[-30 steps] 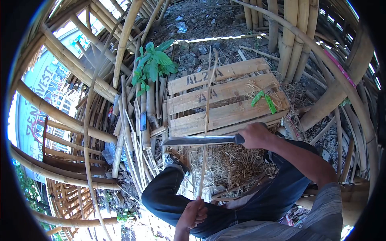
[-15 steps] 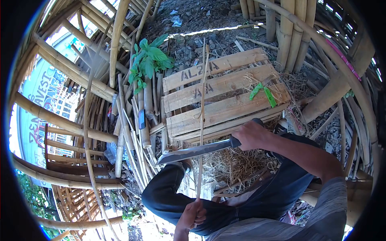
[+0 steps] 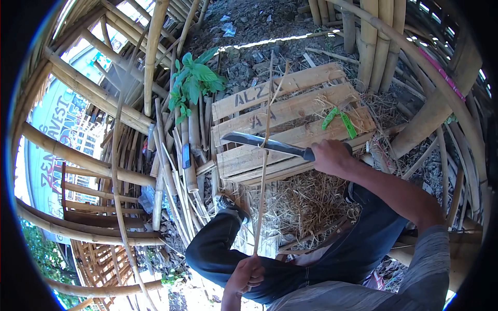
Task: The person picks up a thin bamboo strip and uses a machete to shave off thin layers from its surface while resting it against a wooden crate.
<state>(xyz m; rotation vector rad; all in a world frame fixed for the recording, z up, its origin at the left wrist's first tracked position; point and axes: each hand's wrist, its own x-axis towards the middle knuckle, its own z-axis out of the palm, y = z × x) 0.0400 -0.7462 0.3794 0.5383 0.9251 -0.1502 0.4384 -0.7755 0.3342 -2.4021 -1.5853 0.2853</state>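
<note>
My left hand [image 3: 246, 274] is closed around the lower end of a thin bamboo strip [image 3: 262, 199], which stretches up over the wooden crate [image 3: 290, 114] and forks near its top. My right hand [image 3: 332, 157] grips the dark handle of a large knife [image 3: 270, 144]. The blade points left and lies across the strip at the crate's middle, touching it. Above the blade the strip leans apart into two thin ends.
Green plastic pieces [image 3: 340, 122] lie on the crate. Dry shavings [image 3: 306, 212] cover the ground below it. A phone [image 3: 185, 155] rests on bamboo poles at left, beside a leafy plant [image 3: 194, 78]. Bamboo posts [image 3: 371, 46] stand at upper right.
My right hand and the knife have moved up along the strip, from below the crate onto its middle. The strip's top has spread into two ends. My left hand has hardly moved.
</note>
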